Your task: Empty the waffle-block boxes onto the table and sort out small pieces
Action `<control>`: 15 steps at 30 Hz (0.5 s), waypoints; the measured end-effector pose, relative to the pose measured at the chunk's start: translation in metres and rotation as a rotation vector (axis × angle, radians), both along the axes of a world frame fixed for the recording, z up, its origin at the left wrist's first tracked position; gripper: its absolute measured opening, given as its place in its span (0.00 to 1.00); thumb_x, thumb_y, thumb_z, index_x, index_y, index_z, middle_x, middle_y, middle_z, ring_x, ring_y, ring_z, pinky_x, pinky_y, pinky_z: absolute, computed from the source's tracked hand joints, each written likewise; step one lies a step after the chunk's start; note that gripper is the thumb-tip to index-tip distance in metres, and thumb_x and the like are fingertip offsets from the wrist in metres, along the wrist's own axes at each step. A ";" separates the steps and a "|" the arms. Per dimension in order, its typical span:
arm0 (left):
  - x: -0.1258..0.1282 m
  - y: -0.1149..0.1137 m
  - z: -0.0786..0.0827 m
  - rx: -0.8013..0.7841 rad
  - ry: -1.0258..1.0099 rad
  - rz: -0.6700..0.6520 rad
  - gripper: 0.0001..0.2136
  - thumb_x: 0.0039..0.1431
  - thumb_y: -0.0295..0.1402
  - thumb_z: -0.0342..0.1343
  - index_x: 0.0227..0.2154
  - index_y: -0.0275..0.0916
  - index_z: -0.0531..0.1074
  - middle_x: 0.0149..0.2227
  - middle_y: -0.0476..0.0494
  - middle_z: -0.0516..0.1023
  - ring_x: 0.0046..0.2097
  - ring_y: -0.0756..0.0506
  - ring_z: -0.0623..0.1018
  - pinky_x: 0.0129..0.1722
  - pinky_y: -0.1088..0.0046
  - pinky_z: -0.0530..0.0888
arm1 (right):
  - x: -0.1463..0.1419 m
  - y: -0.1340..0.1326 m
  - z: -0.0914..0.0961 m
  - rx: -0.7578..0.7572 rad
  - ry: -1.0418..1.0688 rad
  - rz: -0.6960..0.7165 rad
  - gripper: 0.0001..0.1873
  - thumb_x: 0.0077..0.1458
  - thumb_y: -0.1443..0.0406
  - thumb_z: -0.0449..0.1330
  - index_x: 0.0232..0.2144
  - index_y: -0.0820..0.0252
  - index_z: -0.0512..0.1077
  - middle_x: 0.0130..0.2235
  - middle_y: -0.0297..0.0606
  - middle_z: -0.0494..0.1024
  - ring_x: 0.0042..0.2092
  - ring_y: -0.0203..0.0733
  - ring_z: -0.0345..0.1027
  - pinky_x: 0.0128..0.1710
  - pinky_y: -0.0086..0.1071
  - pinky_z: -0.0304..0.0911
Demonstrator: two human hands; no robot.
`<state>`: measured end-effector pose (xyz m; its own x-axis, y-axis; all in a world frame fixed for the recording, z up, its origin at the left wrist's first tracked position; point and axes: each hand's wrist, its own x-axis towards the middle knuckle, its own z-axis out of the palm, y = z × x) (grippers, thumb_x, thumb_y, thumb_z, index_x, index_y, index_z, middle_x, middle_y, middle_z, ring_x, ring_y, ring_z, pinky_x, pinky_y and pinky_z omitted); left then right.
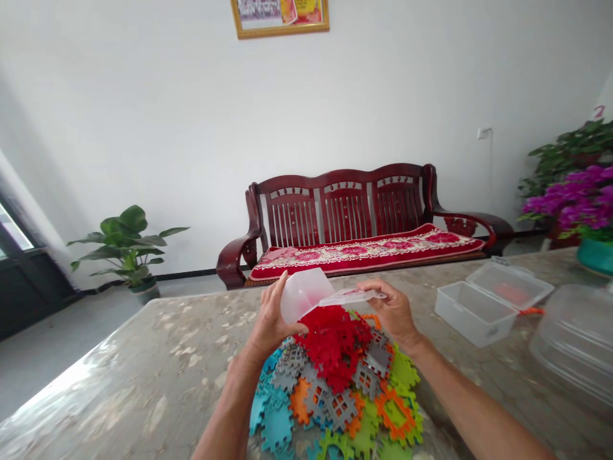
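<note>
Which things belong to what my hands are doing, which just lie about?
Apparently in use:
tilted translucent plastic box
translucent lid
red toothed plastic pieces
blue pieces
grey pieces
orange pieces
green pieces
possibly open translucent box, right

Just around:
maroon wooden bench
green potted plant
purple flowers

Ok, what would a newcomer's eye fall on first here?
Probably the red pieces, heaped atop other colored pieces on the table. Right by them, the left hand holds a tipped cloudy box and the right hand its open lid. Behind the table, a dark red bench stands before the white wall.
</note>
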<state>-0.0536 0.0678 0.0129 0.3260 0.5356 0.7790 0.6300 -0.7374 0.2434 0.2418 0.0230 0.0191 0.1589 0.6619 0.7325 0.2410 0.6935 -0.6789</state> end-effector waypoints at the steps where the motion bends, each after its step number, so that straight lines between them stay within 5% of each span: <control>1: 0.000 -0.001 0.002 0.024 -0.007 0.017 0.59 0.40 0.63 0.62 0.71 0.44 0.43 0.64 0.28 0.64 0.61 0.29 0.67 0.60 0.48 0.64 | -0.001 0.000 0.002 0.014 0.001 0.008 0.16 0.53 0.50 0.66 0.33 0.55 0.78 0.37 0.38 0.83 0.41 0.45 0.77 0.43 0.35 0.70; 8: -0.001 -0.006 0.008 0.091 -0.112 0.048 0.54 0.42 0.61 0.64 0.69 0.45 0.48 0.63 0.31 0.64 0.61 0.31 0.66 0.60 0.48 0.64 | -0.013 -0.001 0.022 0.126 -0.023 0.011 0.10 0.53 0.55 0.67 0.32 0.54 0.77 0.37 0.36 0.81 0.40 0.43 0.75 0.44 0.35 0.69; 15: 0.018 -0.011 0.016 -0.271 -0.519 0.060 0.47 0.46 0.53 0.67 0.67 0.45 0.55 0.63 0.33 0.65 0.61 0.33 0.68 0.55 0.54 0.71 | -0.022 0.025 0.050 0.049 -0.041 0.020 0.14 0.53 0.52 0.66 0.34 0.55 0.78 0.36 0.37 0.81 0.40 0.45 0.74 0.44 0.37 0.69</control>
